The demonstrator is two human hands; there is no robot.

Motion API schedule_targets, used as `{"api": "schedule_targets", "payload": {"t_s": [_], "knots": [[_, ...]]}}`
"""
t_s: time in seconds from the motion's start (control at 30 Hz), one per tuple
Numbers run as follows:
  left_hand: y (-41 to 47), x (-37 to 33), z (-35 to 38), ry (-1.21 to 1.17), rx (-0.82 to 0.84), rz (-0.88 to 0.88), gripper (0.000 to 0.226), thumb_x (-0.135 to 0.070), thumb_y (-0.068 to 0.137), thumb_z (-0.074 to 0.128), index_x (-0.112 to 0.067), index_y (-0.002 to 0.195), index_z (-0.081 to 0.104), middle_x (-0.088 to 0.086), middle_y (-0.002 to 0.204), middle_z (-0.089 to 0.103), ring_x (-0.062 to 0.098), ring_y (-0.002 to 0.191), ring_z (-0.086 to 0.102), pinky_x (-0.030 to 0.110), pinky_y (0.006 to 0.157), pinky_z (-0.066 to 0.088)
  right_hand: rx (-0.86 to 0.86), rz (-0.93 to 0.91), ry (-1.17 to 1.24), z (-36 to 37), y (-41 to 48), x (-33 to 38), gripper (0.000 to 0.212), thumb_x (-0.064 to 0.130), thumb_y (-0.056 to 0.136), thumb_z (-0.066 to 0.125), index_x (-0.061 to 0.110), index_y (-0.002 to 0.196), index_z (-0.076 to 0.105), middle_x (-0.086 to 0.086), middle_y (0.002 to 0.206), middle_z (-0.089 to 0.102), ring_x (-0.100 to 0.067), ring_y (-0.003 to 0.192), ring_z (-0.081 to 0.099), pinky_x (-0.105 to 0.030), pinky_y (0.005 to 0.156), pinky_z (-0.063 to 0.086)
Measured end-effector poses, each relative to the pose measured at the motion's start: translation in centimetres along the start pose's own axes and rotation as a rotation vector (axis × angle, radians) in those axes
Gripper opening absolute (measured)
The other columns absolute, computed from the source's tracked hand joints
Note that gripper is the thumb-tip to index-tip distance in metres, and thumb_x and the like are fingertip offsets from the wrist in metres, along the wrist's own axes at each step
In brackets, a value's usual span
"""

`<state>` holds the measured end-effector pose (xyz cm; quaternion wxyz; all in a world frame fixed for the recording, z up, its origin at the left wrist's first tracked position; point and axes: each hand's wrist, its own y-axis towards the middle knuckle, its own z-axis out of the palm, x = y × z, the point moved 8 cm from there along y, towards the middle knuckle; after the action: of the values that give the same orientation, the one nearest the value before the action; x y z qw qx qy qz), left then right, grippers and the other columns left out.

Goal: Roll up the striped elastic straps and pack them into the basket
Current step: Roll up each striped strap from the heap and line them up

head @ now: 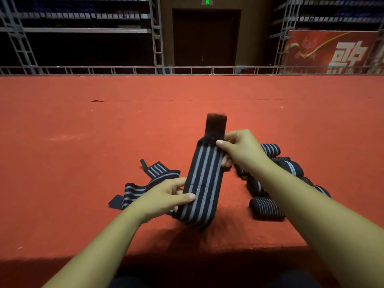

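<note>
**Strap (204,179) held lengthwise between both hands, above the carpet**

Points away from the person, long axis running from the near, low end up to the far end, leaning a little to the right. Carries grey stripes along its length on black. Ends at the far tip in a plain dark tab (216,125), blurred. Hangs unrolled near mid-frame, over the red carpet (83,142).

Pinched at the left edge near the low end by the left hand (164,196), thumb on top, fingers underneath. Pinched at the right edge, just below the tab, by the right hand (239,150), thumb on the face, fingers curled behind.

To the left, on the carpet: a loose strap (135,191), crumpled and partly hidden behind the left hand. To the right, also on the carpet: a cluster of rolls (266,208) of the same striped stuff, several covered by the right forearm, count unclear.

Beyond the carpet: a low metal rail (124,69), scaffold racks (83,30) on both sides, and a dark door (205,38) between them. Above the door, a small green sign (207,2), too small to read. At far right, a red banner (332,50) with large white Chinese characters, cut off by the frame edge and the scaffold.
</note>
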<state>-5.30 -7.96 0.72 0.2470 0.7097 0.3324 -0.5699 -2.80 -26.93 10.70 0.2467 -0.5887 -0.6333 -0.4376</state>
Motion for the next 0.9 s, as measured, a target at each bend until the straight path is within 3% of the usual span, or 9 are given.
{"api": "schedule_targets", "payload": {"t_s": [0.17, 0.27, 0.37, 0.43, 0.5, 0.6, 0.67, 0.8, 0.9], "knots": [[0.0, -1.7, -2.0, -0.268, -0.341, 0.108, 0.009, -0.008, 0.098, 0.058, -0.005, 0.099, 0.067, 0.006, 0.082, 0.072, 0.014, 0.072, 0.067, 0.024, 0.064, 0.052, 0.288, -0.012, 0.003, 4.1, -2.1, -0.6, 0.025, 0.022, 0.1, 0.059, 0.0, 0.099, 0.07, -0.016, 0.083, 0.074, -0.03, 0.079, 0.075, -0.045, 0.078, 0.062], [0.2, -2.1, -2.7, -0.271, -0.441, 0.142, 0.009, -0.013, 0.097, 0.061, -0.006, 0.096, 0.067, 0.016, 0.084, 0.072, 0.023, 0.074, 0.068, 0.028, 0.063, 0.054, 0.521, 0.004, 0.074, 6.5, -3.8, 0.2, 0.023, 0.025, 0.094, 0.069, 0.005, 0.104, 0.07, -0.015, 0.099, 0.075, -0.021, 0.091, 0.074, -0.031, 0.079, 0.06], [0.3, -1.9, -2.3, -0.28, -0.417, 0.166, 0.021, -0.031, 0.093, 0.07, -0.011, 0.098, 0.066, 0.029, 0.094, 0.066, 0.033, 0.085, 0.062, 0.047, 0.077, 0.048, 0.413, -0.051, -0.023, 5.8, -2.8, 0.6, 0.023, 0.014, 0.084, 0.08, 0.004, 0.103, 0.071, -0.007, 0.081, 0.072, -0.01, 0.07, 0.068, -0.025, 0.063, 0.056], [0.3, -1.3, -2.0, -0.245, -0.354, 0.149, 0.023, -0.031, 0.09, 0.07, -0.013, 0.103, 0.063, 0.009, 0.087, 0.071, 0.028, 0.088, 0.062, 0.044, 0.079, 0.047, 0.305, -0.06, -0.012, 5.0, -1.9, 1.0, 0.018, 0.008, 0.083, 0.079, 0.004, 0.1, 0.072, -0.006, 0.076, 0.071, -0.008, 0.064, 0.067, -0.028, 0.059, 0.055], [0.4, 0.1, -1.7, -0.054, -0.278, 0.084, 0.02, -0.022, 0.093, 0.068, -0.014, 0.11, 0.065, -0.006, 0.091, 0.075, 0.018, 0.092, 0.069, 0.032, 0.083, 0.051, 0.197, -0.037, 0.066, 4.0, -1.1, 0.9, 0.017, 0.006, 0.082, 0.078, 0.004, 0.098, 0.072, -0.013, 0.084, 0.075, -0.019, 0.073, 0.073, -0.042, 0.066, 0.061], [0.1, 2.5, -2.0, 0.274, -0.192, 0.001, 0.02, -0.027, 0.093, 0.067, -0.018, 0.111, 0.071, -0.003, 0.108, 0.076, 0.016, 0.105, 0.07, 0.043, 0.098, 0.053, 0.048, 0.014, 0.233, 1.9, 0.1, 0.3, 0.018, 0.004, 0.082, 0.078, 0.005, 0.099, 0.073, -0.012, 0.092, 0.077, -0.022, 0.083, 0.075, -0.043, 0.076, 0.06], [-0.4, 2.4, -2.3, 0.221, -0.203, 0.021, 0.019, -0.021, 0.097, 0.063, -0.016, 0.114, 0.071, -0.002, 0.112, 0.075, 0.014, 0.107, 0.069, 0.041, 0.1, 0.052, -0.005, 0.031, 0.291, 1.1, 1.0, -0.2, 0.021, 0.002, 0.083, 0.076, 0.005, 0.103, 0.072, -0.01, 0.095, 0.077, -0.021, 0.087, 0.075, -0.036, 0.077, 0.061], [-0.7, 0.6, -1.4, -0.07, -0.173, 0.087, 0.024, -0.013, 0.098, 0.058, -0.006, 0.12, 0.067, 0.006, 0.115, 0.074, 0.016, 0.104, 0.07, 0.026, 0.086, 0.054, -0.142, 0.048, 0.273, 0.0, 2.3, -1.5, 0.023, 0.003, 0.083, 0.076, 0.01, 0.105, 0.072, -0.008, 0.097, 0.076, -0.022, 0.09, 0.074, -0.045, 0.084, 0.061], [-0.3, 1.6, -0.6, -0.108, -0.118, 0.036, 0.024, -0.013, 0.098, 0.06, -0.009, 0.121, 0.065, 0.004, 0.107, 0.076, 0.018, 0.096, 0.072, 0.028, 0.081, 0.056, -0.181, 0.046, 0.179, -0.1, 3.1, -2.3, 0.023, 0.006, 0.081, 0.077, 0.011, 0.103, 0.072, -0.005, 0.095, 0.076, -0.019, 0.087, 0.074, -0.046, 0.079, 0.061]]}}
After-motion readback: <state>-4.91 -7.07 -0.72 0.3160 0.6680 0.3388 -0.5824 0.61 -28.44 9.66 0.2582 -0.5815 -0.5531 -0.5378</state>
